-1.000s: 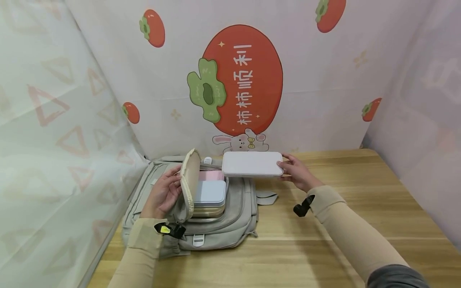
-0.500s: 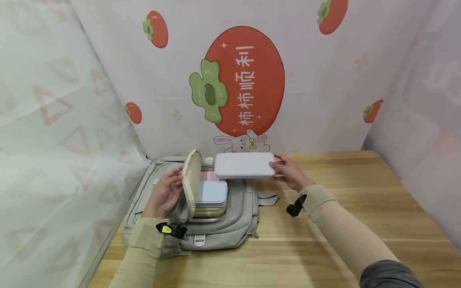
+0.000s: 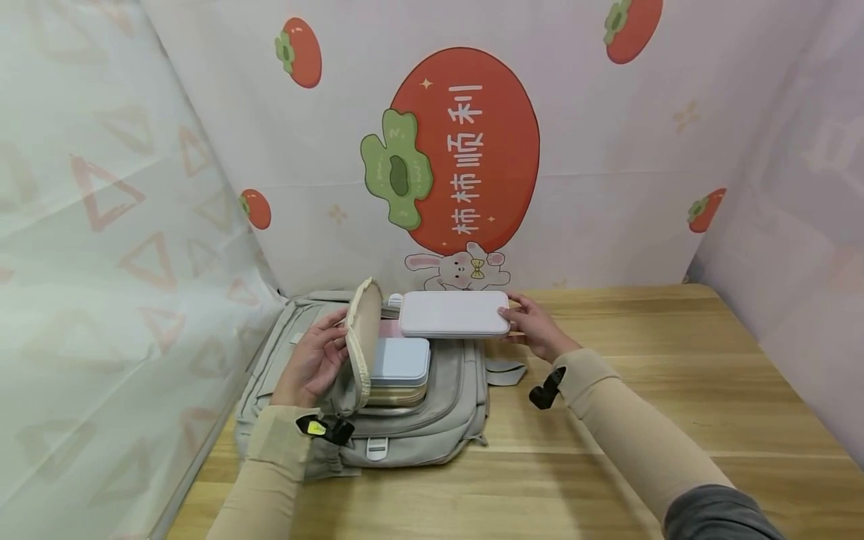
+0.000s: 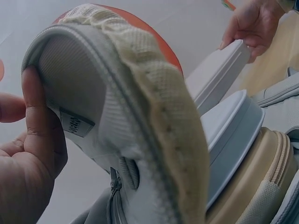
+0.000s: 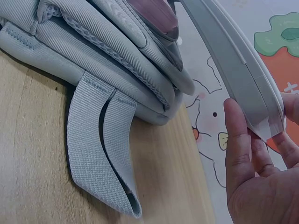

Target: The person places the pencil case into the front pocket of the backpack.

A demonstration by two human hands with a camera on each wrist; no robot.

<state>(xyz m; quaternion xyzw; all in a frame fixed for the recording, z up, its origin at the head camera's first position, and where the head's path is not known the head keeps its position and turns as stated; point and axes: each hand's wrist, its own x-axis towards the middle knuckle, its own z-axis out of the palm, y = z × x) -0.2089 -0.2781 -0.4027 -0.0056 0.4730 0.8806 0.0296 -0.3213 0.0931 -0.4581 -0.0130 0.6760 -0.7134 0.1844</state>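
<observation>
A grey backpack (image 3: 432, 442) lies flat on the table with its front pocket unzipped. At its left side my left hand (image 3: 316, 360) holds the raised pocket flap (image 3: 364, 330) by its edge; one finger sits inside the rim (image 4: 35, 88) in the left wrist view. My right hand (image 3: 536, 326) pinches the right end of a flat white case (image 3: 452, 311), thumb on top and fingers beneath. The case is held level over the pocket's far side. Inside the pocket, a light-blue case (image 3: 401, 358) lies on a beige zipped case (image 4: 247, 186); a pink item (image 3: 390, 328) is partly covered behind.
The wooden table (image 3: 648, 360) extends to the right and front. A grey webbing strap (image 5: 100, 140) sticks out from the backpack's right side. Printed white cloth walls (image 3: 574, 225) stand at the back and both sides.
My right hand has brought the white case to the left and slightly lower, so that it covers more of the pink item. My left hand keeps the flap raised; the head view has shifted slightly.
</observation>
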